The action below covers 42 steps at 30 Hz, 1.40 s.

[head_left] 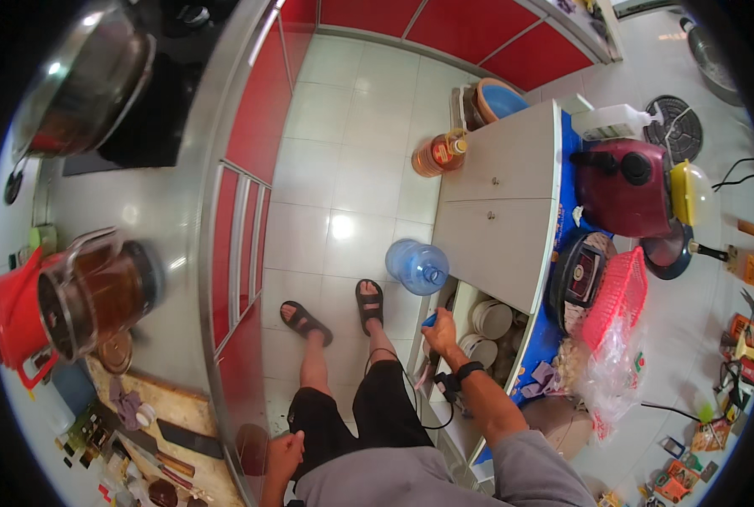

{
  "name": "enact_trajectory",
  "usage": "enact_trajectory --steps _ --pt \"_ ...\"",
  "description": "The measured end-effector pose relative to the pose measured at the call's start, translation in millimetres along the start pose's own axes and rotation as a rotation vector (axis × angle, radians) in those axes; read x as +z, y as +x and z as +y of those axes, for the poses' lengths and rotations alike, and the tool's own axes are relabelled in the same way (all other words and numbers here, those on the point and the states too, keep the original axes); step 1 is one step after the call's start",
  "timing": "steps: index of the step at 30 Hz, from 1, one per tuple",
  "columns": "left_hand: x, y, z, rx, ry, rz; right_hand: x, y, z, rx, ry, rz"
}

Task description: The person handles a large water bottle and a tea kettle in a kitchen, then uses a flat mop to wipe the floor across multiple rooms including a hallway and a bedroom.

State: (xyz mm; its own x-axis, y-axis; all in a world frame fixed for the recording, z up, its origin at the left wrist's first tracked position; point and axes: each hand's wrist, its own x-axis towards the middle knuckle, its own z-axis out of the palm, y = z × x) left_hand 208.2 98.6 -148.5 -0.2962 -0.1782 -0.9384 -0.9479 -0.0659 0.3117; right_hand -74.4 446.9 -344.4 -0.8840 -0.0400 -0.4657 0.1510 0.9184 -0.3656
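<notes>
A small blue piece (430, 320) juts from the right hand's (441, 333) closed fingers, a white cabinet (499, 228) beyond the grip, a blue water jug (416, 265) nearer. Probably light and stiff, the piece suits a sideways pinch. Well left, the left hand (285, 454) curls; whether around anything, cannot tell.

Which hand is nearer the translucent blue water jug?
Right. The right hand is just short of the translucent blue water jug on the person's side, not touching it; the left hand is farther back and well to the jug's left.
</notes>
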Motion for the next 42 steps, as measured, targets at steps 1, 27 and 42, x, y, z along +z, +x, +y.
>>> enact_trajectory --steps 1,27,42 --pt "5 2 0 -0.017 0.025 0.001 -1 10 6 0.015 -0.048 -0.038" --pt "27 74 38 -0.217 -0.038 0.115 54 143 62 -0.1 -0.335 0.018" --pt "23 39 23 -0.093 -0.148 0.215 102 142 90 0.945 0.938 -0.045"
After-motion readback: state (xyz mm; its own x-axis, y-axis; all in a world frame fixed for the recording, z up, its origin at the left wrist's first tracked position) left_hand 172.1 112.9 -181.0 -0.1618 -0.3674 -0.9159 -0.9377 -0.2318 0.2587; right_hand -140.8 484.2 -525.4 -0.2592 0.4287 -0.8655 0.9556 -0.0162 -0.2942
